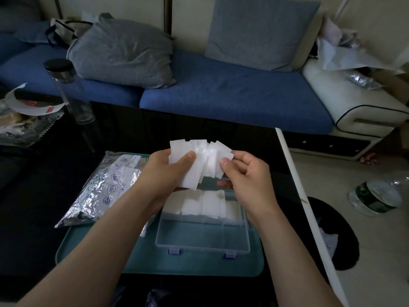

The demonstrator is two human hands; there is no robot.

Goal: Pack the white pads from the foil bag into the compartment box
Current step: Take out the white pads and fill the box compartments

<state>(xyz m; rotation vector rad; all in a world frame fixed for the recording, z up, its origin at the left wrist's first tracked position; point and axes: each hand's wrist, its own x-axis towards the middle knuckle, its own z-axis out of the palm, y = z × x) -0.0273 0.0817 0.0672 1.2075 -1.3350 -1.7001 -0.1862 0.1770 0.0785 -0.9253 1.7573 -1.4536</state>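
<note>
Both hands hold a fanned stack of white pads above the clear compartment box. My left hand grips the stack's left side, thumb on top. My right hand pinches the right-hand pads between thumb and fingers. More white pads lie in the box's far row; its near part holds nothing. The silver foil bag lies to the left, partly on the teal tray that carries the box.
The tray sits on a dark glass table whose white right edge runs diagonally. A clear bottle with a black cap and a cluttered dish stand at far left. A blue sofa is behind; a black bin stands at right.
</note>
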